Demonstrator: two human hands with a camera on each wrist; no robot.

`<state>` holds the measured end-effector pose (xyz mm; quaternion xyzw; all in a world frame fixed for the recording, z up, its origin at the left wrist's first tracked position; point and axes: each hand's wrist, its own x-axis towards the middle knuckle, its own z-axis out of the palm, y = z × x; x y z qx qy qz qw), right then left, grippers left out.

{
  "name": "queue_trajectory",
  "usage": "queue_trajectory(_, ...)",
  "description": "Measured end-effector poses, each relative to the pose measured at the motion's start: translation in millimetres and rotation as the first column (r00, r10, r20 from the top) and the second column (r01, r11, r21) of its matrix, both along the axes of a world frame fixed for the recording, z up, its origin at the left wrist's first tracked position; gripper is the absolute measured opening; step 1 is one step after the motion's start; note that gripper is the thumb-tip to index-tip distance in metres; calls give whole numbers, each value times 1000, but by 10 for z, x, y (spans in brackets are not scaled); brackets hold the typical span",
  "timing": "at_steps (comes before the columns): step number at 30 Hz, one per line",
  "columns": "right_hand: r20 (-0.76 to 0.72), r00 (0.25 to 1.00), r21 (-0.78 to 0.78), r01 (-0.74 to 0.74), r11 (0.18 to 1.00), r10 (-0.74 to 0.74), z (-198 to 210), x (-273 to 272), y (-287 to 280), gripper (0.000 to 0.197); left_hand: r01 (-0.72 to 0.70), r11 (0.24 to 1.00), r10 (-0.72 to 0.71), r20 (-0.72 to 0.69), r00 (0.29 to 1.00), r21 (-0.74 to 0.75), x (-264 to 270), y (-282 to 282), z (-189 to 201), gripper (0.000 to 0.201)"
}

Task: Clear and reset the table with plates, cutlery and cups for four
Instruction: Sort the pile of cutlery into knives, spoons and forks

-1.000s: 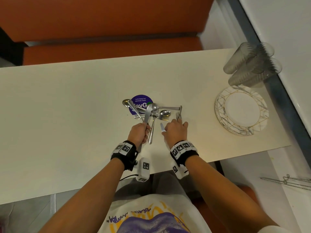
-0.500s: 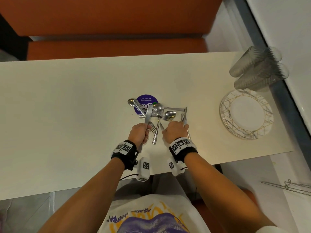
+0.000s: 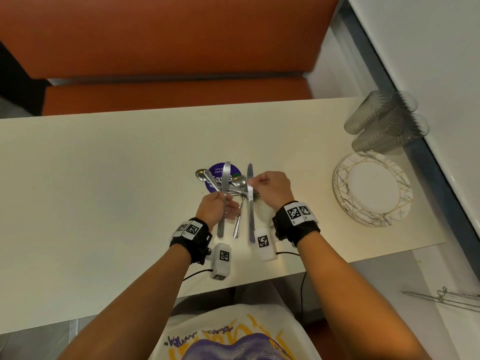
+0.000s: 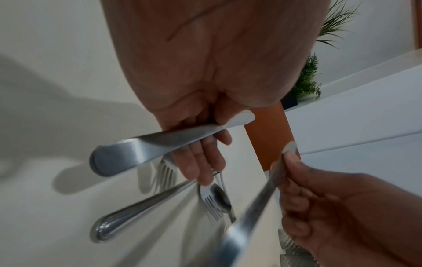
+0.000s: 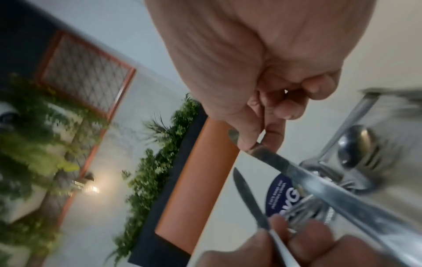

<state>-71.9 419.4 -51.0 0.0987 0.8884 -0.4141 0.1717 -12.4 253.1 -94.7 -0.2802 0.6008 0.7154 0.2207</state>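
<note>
A pile of spoons and forks [image 3: 237,187] lies on a purple sticker [image 3: 217,169] in the middle of the cream table [image 3: 104,178]. My left hand [image 3: 220,201] grips a knife [image 3: 225,178] by its middle, blade pointing away from me; the left wrist view shows its handle [image 4: 137,150] across my fingers. My right hand [image 3: 255,184] pinches a second knife [image 3: 250,216] at the blade, just right of the pile and parallel to the first. In the right wrist view, thumb and finger close on that second knife [image 5: 276,163].
A stack of gold-patterned plates [image 3: 372,189] sits at the table's right end, with several stacked clear glasses [image 3: 384,123] lying beyond it by the wall. An orange bench [image 3: 168,94] runs along the far side. The table's near edge is below my wrists.
My right hand has lifted a knife out of the pile and moved forward, holding it beside the left hand's knife. The left knife has turned to point straight away.
</note>
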Motion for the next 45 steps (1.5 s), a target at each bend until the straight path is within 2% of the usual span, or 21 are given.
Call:
queue_trajectory(3,-18,993,-125,110,986,-113,64,-106,-108,16,24,996,-23,-16,1000,80,-60,23,122,30)
queue_trajectory(8,-18,985,-188,167,968,-173,101,-212,-240,12,49,977,-43,-32,999,208,-175,49,297,36)
queue_trajectory(15,-77,994,-186,63,980,-79,172,-405,-234,19,-22,957,21,5,1000,290,-324,-7,328,36)
queue_trajectory(19,-111,988,-244,74,967,-104,235,-590,-162,17,-26,951,16,33,999,309,-403,-44,308,35)
queue_trajectory(23,-134,991,-256,-61,965,27,210,-758,-109,27,2,953,-21,59,998,302,-471,11,309,32)
queue_trajectory(29,-98,987,-280,-147,949,124,208,-870,-40,26,-33,950,5,89,996,310,-538,161,296,36)
queue_trajectory(33,-93,977,-236,-211,949,194,223,-957,57,23,-67,952,38,101,994,298,-567,275,290,34)
queue_trajectory(39,-65,984,-251,-174,952,163,226,-1097,140,22,-139,958,120,90,989,252,-606,484,306,30)
queue_trajectory(41,-80,989,-266,-138,954,121,246,-1143,150,22,-80,988,82,-9,997,130,-627,509,297,23)
queue_trajectory(42,-88,992,-270,-115,956,95,251,-1174,165,21,2,1000,-2,-65,998,-13,-621,505,278,17)
queue_trajectory(44,-98,995,-275,-48,960,21,257,-1249,206,20,117,949,-158,-120,980,-293,-589,456,196,6)
queue_trajectory(45,-92,995,-288,2,958,-30,252,-1295,229,20,109,915,-177,-144,974,-387,-567,415,147,9)
